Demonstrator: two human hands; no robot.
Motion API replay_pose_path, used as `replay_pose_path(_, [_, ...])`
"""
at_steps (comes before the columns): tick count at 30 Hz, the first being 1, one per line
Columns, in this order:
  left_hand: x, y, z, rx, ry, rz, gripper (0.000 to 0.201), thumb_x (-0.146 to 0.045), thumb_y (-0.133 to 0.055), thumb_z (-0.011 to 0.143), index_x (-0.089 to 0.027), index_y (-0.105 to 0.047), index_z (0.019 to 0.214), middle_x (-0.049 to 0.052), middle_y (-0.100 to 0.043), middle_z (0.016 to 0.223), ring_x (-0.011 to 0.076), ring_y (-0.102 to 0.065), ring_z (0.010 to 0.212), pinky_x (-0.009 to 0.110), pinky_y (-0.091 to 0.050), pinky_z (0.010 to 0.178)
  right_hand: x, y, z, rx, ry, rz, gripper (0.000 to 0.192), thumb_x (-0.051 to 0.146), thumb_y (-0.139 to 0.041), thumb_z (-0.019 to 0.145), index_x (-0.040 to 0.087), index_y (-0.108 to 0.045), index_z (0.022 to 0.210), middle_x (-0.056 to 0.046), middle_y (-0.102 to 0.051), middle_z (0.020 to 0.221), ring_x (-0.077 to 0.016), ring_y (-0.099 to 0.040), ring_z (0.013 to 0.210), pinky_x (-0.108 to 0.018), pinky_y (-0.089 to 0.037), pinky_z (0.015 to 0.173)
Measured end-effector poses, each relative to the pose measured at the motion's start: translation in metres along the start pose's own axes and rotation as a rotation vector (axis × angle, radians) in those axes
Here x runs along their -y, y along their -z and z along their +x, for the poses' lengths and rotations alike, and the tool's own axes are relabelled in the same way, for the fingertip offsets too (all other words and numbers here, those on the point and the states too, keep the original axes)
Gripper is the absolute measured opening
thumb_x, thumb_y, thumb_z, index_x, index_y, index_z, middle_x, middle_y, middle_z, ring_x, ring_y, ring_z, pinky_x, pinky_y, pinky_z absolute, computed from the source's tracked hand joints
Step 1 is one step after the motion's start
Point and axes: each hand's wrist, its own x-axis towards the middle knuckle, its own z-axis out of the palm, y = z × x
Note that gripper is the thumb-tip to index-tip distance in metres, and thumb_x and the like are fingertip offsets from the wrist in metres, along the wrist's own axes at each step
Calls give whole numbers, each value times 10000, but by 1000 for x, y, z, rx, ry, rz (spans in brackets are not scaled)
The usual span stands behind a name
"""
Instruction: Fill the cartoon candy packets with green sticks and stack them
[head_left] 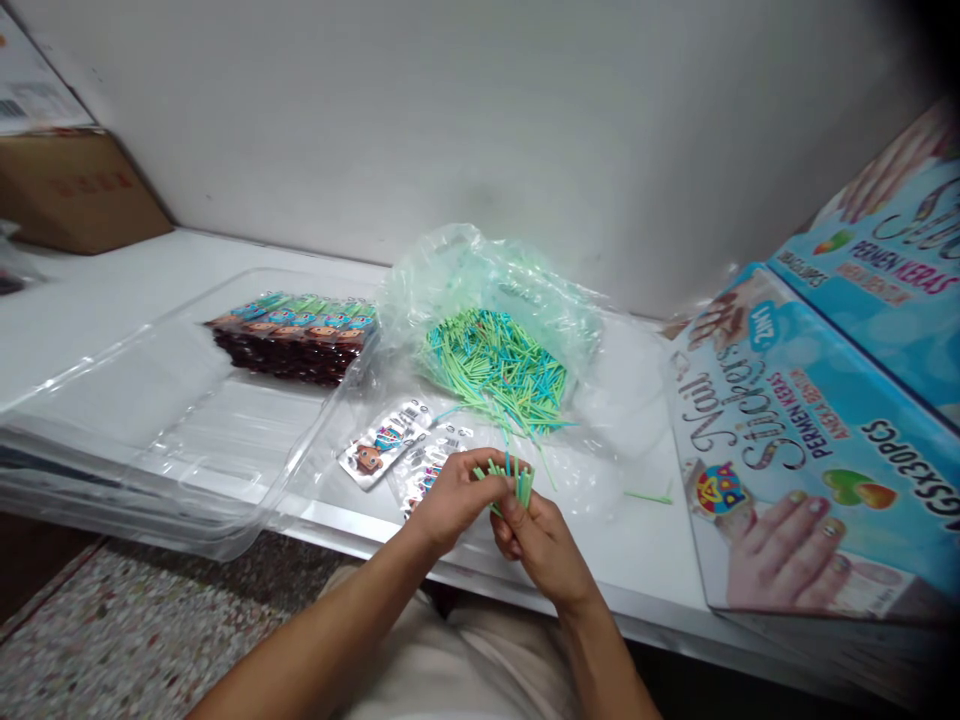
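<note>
Both hands, left (pixel 450 497) and right (pixel 546 548), were clamped on a bundle of sticks (pixel 510 480) above the white table (pixel 112 300); fingers hid the bundle's lower ends. A white wall stood behind.

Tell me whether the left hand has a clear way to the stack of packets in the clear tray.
Probably yes. The left hand is pinching a bunch of sticks together with the right hand, so it must let go first. The stack of packets lies uncovered in the open tray, with only loose packets between.
</note>
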Motion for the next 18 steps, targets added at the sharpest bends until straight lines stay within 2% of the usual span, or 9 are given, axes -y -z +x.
replay_pose_path(4, [2, 1, 1, 7, 0, 21, 169, -280, -671, 650, -117, -651, 689, -2, -583, 562, 102, -528, 474, 203, -404, 454, 2, 1, 0, 14, -7, 8, 393, 519, -479, 897, 185, -440, 694, 62, -383, 561, -62, -313, 444, -220, -232, 433])
replay_pose_path(9, [5, 2, 0, 50, 19, 5, 208, -317, -679, 658, -136, -581, 689, -14, -577, 566, 107, -524, 407, 231, -438, 407, 5, -2, -3, 35, -13, -50, 426, 537, -456, 901, 181, -438, 669, 56, -385, 554, -63, -315, 447, -227, -227, 438])
replay_pose_path(13, [2, 3, 0, 9, -10, 146, 139, -265, -636, 686, -138, -582, 697, -21, -556, 567, 96, -508, 427, 236, -455, 448, 3, -1, -2, 32, -8, -179, 413, 529, -406, 922, 191, -418, 685, 57, -366, 563, -74, -295, 468, -233, -231, 444])
replay_pose_path(15, [1, 5, 0, 1, -103, 292, 89, -237, -608, 721, -148, -609, 733, -1, -595, 635, 127, -569, 532, 280, -502, 566, 1, 1, -1, -3, 30, -302, 381, 475, -386, 943, 195, -409, 685, 49, -371, 583, -87, -313, 503, -236, -259, 470])
replay_pose_path(17, [-2, 8, 0, -24, -316, 496, 67, -197, -611, 730, -170, -655, 774, 45, -655, 839, 192, -621, 807, 359, -497, 797, 1, 4, 0, -42, 87, -432, 329, 377, -380, 955, 198, -404, 679, 38, -404, 607, -101, -362, 544, -240, -299, 515])
replay_pose_path(18, [-3, 9, -1, -46, -445, 613, 92, -169, -616, 726, -187, -679, 791, 63, -653, 976, 224, -586, 972, 393, -445, 909, 1, 5, 1, -60, 115, -491, 293, 319, -381, 951, 199, -412, 685, 33, -428, 618, -110, -392, 565, -244, -317, 539])
